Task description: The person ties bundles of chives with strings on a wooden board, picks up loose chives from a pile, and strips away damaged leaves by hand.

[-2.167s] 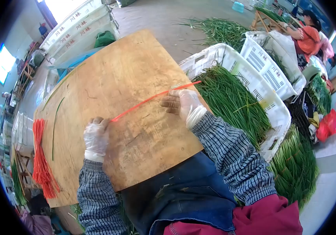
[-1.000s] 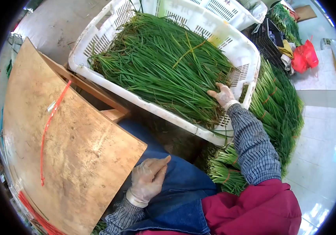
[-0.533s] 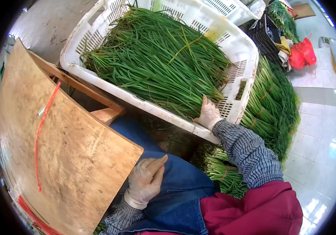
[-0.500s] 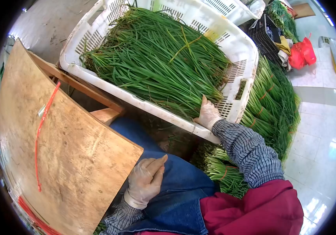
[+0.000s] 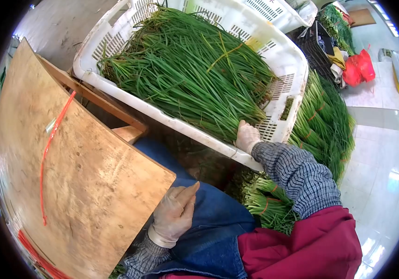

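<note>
In a white slotted plastic crate (image 5: 171, 122) lies a thick heap of green garlic chives (image 5: 185, 69). My right hand (image 5: 247, 136), in a thin see-through glove, reaches over the crate's near right edge. Its fingers are closed around the stem ends of some chives; the fingertips are partly hidden. My left hand (image 5: 175, 216), gloved too, is above my lap beside the corner of a wooden board (image 5: 88, 172). Its fingers are curled in with the thumb against them, and nothing shows in it.
Red ties (image 5: 46, 158) lie on the board, with more at its lower left. Bundled chives (image 5: 322, 125) are stacked right of the crate, and other tied bundles (image 5: 269, 204) sit below it. A black crate (image 5: 313, 51) and a red plastic bag (image 5: 359, 68) stand at the back right.
My right hand has closed further onto the chive stems, its thumb now lower against them. The left hand stays almost still. The view has shifted slightly.
</note>
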A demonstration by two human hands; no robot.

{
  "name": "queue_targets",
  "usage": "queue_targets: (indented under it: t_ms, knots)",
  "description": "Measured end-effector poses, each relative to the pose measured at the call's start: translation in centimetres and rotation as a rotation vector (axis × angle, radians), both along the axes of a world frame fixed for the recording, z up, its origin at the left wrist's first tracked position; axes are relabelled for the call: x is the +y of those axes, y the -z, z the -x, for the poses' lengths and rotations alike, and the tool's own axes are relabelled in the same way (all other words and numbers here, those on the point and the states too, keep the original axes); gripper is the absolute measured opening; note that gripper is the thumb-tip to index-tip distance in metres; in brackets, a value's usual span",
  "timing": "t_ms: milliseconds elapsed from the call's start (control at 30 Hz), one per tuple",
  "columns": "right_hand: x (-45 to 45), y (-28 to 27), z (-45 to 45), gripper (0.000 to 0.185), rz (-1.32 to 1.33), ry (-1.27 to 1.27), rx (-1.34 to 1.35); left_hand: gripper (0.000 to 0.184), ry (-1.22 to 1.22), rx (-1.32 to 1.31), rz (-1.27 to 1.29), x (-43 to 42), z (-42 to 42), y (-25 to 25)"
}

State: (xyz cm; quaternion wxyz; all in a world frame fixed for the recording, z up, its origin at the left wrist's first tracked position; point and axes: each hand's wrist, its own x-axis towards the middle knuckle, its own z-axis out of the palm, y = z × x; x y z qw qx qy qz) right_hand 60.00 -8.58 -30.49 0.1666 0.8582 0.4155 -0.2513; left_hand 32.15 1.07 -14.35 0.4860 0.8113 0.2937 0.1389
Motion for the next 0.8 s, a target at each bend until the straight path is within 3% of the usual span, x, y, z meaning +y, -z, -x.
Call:
queue_targets:
  t_ms: [133, 300, 433, 500, 533, 600, 733, 800]
  knots:
    - [-0.7, 1.2, 0.6, 0.04, -0.158, -0.034, -0.128, 0.029, 0.012, -0.013, -0.03, -0.2, 0.0, 0.3]
    - [1.6, -2.3, -2.5, 0.026, 0.037, 0.128, 0.183, 0.029, 0.018, -0.012, -0.035, -0.2, 0.1, 0.4]
    - [1.2, 2.7, -10.9, 0.032, 0.392, -0.576, 0.201, 0.028, 0.037, 0.005, -0.023, -0.3, -0.2, 0.0]
    - [5.0, -5.9, -10.0, 0.042, 0.289, -0.389, 0.272, 0.027, 0.048, 0.014, -0.04, -0.4, -0.2, 0.1]
    - [6.7, -10.1, -9.0, 0.046, 0.131, -0.016, 0.337, 0.027, 0.049, 0.019, -0.053, -0.4, -0.2, 0.2]
    - [8.1, -12.2, -9.7, 0.046, 0.085, -0.083, 0.254, 0.026, 0.046, 0.015, -0.055, -0.2, -0.2, 0.1]
    - [10.8, -15.2, -10.5, 0.031, 0.155, -0.14, 0.058, 0.026, 0.022, -0.019, -0.062, -0.4, -0.1, 0.3]
    - [10.9, -14.8, -10.9, 0.021, 0.128, -0.291, 0.015, 0.025, 0.03, 0.009, -0.064, -0.4, 0.0, 0.1]
